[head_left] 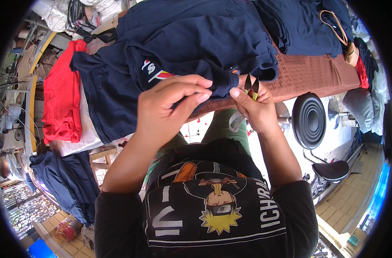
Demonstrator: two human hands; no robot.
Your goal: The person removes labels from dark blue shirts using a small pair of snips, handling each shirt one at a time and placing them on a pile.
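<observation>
A navy blue T-shirt with a coloured print is spread over the table in front of me, its collar between my two hands. My right hand is closed around thread snips, whose two dark blades point away from me; a yellow-green part shows at the grip. The right thumb lies right at the collar's edge. Just left of the collar, over the shirt, my left hand has thumb and fingers drawn together in a pinch. Whatever is between those fingertips is too small to make out.
Folded navy garments lie at the far right of the brown-covered table. Red cloth hangs at the left, above more navy cloth. A round black stool seat and a black saddle-shaped seat stand at the right.
</observation>
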